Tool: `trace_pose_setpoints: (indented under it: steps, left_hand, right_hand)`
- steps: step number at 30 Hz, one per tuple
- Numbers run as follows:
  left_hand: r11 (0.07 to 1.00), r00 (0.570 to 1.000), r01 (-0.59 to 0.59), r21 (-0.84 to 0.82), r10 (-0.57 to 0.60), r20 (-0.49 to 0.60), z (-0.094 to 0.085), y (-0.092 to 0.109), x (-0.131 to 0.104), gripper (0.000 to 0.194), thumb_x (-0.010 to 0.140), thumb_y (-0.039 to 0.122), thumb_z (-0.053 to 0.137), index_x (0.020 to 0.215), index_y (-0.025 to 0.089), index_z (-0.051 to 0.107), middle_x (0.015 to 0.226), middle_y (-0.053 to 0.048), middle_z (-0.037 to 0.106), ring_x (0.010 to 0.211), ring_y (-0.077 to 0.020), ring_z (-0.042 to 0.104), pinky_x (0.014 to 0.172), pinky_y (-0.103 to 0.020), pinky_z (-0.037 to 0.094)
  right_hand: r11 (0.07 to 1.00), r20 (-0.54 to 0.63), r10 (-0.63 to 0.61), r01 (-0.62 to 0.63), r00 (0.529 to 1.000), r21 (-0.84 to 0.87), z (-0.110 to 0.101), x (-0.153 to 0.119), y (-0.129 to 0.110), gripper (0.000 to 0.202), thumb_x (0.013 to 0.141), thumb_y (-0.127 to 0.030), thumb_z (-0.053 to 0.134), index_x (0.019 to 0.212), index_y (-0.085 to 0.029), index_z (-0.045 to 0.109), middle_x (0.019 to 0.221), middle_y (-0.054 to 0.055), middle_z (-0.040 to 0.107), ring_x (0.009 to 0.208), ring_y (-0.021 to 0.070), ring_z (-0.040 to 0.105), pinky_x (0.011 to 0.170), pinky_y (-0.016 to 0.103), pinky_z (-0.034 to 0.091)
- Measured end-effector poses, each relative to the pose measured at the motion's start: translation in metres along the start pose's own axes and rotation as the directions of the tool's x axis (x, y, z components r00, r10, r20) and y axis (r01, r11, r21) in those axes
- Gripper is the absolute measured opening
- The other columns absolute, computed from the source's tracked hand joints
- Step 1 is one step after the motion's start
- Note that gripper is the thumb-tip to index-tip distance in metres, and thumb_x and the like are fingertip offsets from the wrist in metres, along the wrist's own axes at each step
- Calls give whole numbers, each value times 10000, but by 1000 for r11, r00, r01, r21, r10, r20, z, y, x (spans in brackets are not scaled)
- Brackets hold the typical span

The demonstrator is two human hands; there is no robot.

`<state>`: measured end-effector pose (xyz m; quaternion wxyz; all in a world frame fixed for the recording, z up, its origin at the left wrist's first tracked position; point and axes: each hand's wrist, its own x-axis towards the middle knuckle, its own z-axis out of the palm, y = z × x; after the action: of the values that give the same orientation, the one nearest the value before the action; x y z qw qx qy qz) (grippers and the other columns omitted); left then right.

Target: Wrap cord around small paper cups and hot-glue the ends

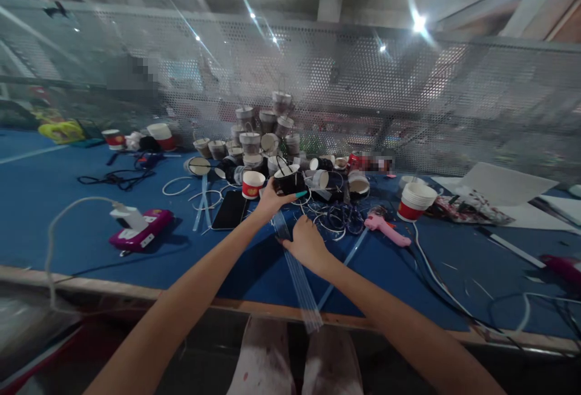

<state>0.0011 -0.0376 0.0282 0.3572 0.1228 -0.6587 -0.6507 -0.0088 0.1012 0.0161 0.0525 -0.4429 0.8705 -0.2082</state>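
Observation:
My left hand (pixel 271 200) is wrapped round a black-covered paper cup (pixel 288 182) with a thin looped handle, tilted so its pale rim shows. Just to the right and nearer me, my right hand (pixel 308 244) is closed with curled fingers; what they hold, if anything, is hidden. Beside its thumb runs a bundle of long clear sticks (pixel 299 283), reaching past the table's front edge. A red and white paper cup (pixel 253 184) stands left of the black one. A black phone (pixel 230 210) lies flat near my left wrist.
Several grey-covered cups (pixel 250 142) are piled at the back. A pink glue gun (pixel 388 230) and stacked paper cups (pixel 416 200) are on the right. At left sits a purple power strip (pixel 143 231) with a white plug. Cut strips and cables litter the blue table (pixel 190 262).

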Motion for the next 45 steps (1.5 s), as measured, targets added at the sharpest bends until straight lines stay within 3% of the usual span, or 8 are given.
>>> trace_pose_setpoints:
  steps: [6, 9, 14, 18, 22, 29, 39, 45]
  left_hand:
    - [998, 998, 52, 39, -53, 45, -10, -5, 6, 668, 432, 192, 785, 1021, 136, 475, 1030, -96, 599, 946, -211, 576, 858, -377, 448]
    - [996, 999, 20, 91, -24, 42, -16, -3, 9, 638, 456, 198, 774, 1024, 140, 487, 1060, -100, 586, 996, -219, 551, 867, -368, 440]
    - [994, 984, 45, 102, -61, 166, -15, 0, 5, 655, 488, 200, 758, 1073, 146, 469, 1091, -103, 577, 1003, -231, 547, 869, -381, 437]
    - [990, 946, 4, 141, -49, 320, -3, -15, -5, 710, 485, 209, 766, 1115, 147, 446, 1124, -113, 564, 1040, -241, 529, 916, -391, 407]
    - [946, 918, -78, 315, -55, 392, 3, -37, -12, 772, 464, 267, 779, 1142, 139, 431, 1134, -115, 556, 1078, -257, 498, 963, -419, 352]
    - [927, 888, -137, 349, -41, 458, 0, -48, -14, 799, 458, 258, 776, 1162, 152, 415, 1109, -101, 555, 1071, -255, 492, 943, -403, 360]
    - [802, 878, -291, 522, 7, 479, -20, 2, -34, 1093, 448, 343, 785, 1358, 203, 196, 1336, -146, 337, 1215, -318, 336, 986, -437, 294]
    - [619, 857, -498, 607, 242, 455, -21, 19, -56, 727, 589, 439, 697, 1220, 189, 437, 1255, -145, 425, 1184, -312, 342, 1009, -453, 226]
  right_hand:
    - [909, 397, -24, -145, 918, 390, -11, 24, -1, 89, 689, -158, 523, 751, -113, 568, 606, 32, 523, 559, 140, 517, 543, 260, 418]
    - [889, 478, -84, -151, 874, 433, -39, 20, 16, 143, 738, -187, 482, 706, -107, 596, 503, -24, 438, 448, 78, 412, 451, 210, 358]
    - [812, 528, -411, 35, 744, 583, -111, -8, 55, 214, 756, -244, 511, 921, -155, 615, 883, 37, 620, 727, 108, 532, 633, 225, 420]
    - [805, 354, -252, -8, 900, 593, -139, -18, 78, 129, 724, -200, 492, 782, -168, 603, 904, 55, 643, 827, 155, 579, 737, 285, 441]
    - [792, 114, -9, -63, 993, 608, -140, -9, 87, 184, 675, -144, 368, 592, -165, 531, 590, 29, 609, 542, 142, 579, 542, 259, 448]
    - [892, 271, -322, 194, 907, 408, -121, 13, 96, 221, 693, -192, 385, 514, -157, 510, 481, 0, 547, 434, 92, 465, 459, 206, 345]
    - [934, 351, -335, 259, 874, 247, -79, 18, 107, 240, 753, -232, 395, 561, -168, 524, 552, 1, 583, 556, 116, 519, 551, 225, 343]
    - [944, 378, -331, 298, 865, 144, -81, 29, 100, 280, 757, -193, 389, 496, -183, 491, 527, 9, 561, 552, 126, 509, 528, 233, 334]
